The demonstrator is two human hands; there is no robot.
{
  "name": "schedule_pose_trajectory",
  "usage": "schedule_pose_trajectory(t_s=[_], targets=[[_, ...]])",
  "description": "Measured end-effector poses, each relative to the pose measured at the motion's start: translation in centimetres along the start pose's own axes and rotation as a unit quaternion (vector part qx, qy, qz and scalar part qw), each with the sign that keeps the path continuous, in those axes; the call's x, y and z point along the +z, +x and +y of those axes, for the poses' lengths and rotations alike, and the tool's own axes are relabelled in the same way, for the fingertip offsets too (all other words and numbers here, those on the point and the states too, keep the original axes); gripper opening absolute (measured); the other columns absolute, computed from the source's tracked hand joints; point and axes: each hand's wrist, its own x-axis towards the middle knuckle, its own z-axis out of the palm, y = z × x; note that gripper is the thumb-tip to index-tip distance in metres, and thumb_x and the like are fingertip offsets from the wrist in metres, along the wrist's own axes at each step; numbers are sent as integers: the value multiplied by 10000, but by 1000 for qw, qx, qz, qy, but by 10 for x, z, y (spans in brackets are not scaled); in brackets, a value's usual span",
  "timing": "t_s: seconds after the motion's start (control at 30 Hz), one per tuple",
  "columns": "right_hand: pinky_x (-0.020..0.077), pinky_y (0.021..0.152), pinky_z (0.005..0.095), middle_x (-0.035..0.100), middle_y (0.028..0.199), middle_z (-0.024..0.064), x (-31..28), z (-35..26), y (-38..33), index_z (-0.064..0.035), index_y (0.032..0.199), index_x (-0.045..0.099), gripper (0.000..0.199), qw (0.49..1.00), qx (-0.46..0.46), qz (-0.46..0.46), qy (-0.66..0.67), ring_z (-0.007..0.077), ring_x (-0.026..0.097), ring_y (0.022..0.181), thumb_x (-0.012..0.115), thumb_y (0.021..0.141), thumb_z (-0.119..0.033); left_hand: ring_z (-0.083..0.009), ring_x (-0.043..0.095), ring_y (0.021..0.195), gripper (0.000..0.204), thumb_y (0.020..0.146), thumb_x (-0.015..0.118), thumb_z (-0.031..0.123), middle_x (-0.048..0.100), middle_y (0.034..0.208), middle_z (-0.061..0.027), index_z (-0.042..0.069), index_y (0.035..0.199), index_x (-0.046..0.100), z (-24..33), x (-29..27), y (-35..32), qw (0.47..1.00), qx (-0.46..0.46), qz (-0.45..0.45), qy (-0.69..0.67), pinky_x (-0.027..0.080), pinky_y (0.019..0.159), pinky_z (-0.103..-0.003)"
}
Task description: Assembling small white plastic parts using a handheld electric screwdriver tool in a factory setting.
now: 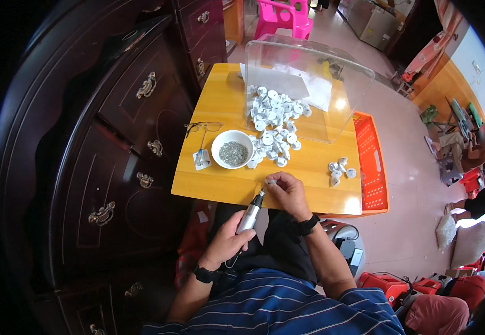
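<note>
My left hand (227, 241) is wrapped round a silver electric screwdriver (248, 219) with a black front end, its tip pointing up and away from me. Just past that tip, my right hand (291, 194) pinches a small white plastic part (270, 182) over the table's near edge. The fingers cover much of the part. Ahead stands a white bowl (215, 146) full of small shiny metal screws (233, 153). Beside it, a heap of round white plastic parts (270, 142) spreads out from a clear plastic bin (340, 72). Several similar white parts (336, 174) lie apart at the right.
Eyeglasses (213, 126) and a small card (201, 161) lie on the yellow table (309, 190) left of the bowl. An orange crate (381, 184) stands against its right side. Dark drawers (125, 134) close in the left. People (480, 153) sit at the far right.
</note>
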Motion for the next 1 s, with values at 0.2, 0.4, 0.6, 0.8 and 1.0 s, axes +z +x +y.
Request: schedule_pose_trajectory(t_s=[0.2, 0.4, 0.6, 0.8, 1.0], targets=[[519, 803, 215, 681, 955, -20, 0, -2, 1, 6, 1102, 670, 143, 999, -18, 4, -29, 51, 628, 879, 667, 961, -16, -69, 548, 611, 463, 960, 618, 129, 573, 858, -8, 19, 1387, 479, 5, -3, 3, 1000, -5, -16, -7, 471, 555, -223], [518, 794, 213, 679, 943, -23, -1, -2, 2, 6, 1100, 673, 142, 1000, -16, 7, -20, 46, 622, 870, 667, 960, -14, -70, 551, 612, 465, 955, 622, 131, 572, 848, -8, 18, 1383, 481, 8, -2, 5, 1000, -19, -11, -6, 467, 547, -222], [520, 805, 213, 687, 956, -14, 1, -1, 2, 5, 1099, 674, 141, 1000, -17, 1, -1, 51, 631, 881, 671, 961, -18, -77, 563, 634, 522, 967, 609, 136, 586, 869, -22, 30, 1445, 427, 5, -2, 5, 999, -22, -22, -12, 469, 546, -214], [530, 819, 221, 703, 978, 4, -6, -6, -3, 11, 1116, 677, 165, 996, 27, 20, 81, 68, 647, 884, 683, 955, -23, -86, 577, 648, 504, 965, 596, 145, 603, 882, -38, 17, 1424, 435, 17, 4, -7, 989, -73, -48, -117, 478, 559, -221], [553, 782, 277, 726, 970, 42, -53, -10, -19, -40, 1126, 698, 192, 986, 7, 132, -105, 156, 696, 861, 689, 936, -59, -88, 578, 657, 547, 922, 635, 91, 596, 878, -28, 9, 1424, 433, 14, 17, -5, 993, -36, -98, -63, 473, 562, -227]])
